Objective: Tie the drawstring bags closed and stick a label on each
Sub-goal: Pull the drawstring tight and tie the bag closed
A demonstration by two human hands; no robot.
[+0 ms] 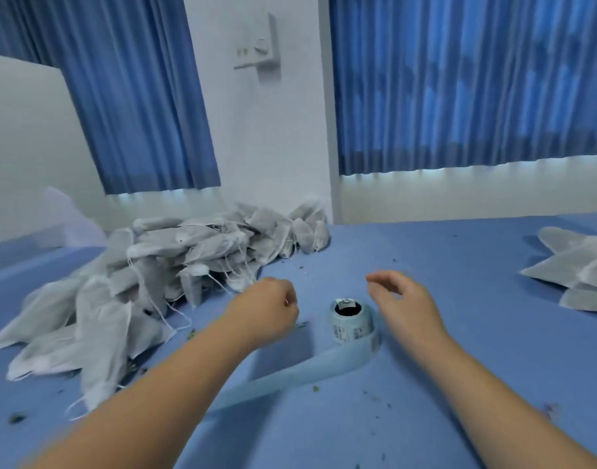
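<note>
Label roll [349,321] stands mid-table [459,333], its backing strip [290,374] trailing toward the person; big heap of drawstring bags [148,275] lies to the left, a smaller pile [574,265] far right. Judged step: fetching a label. Best to steady the roll and peel slowly, keeping the adhesive off the fingers. Left hand [268,308] near the heap, fingers curled; any pinch cannot be told. Right hand [400,299] just beside the roll, loosely spread, holding nothing
</note>
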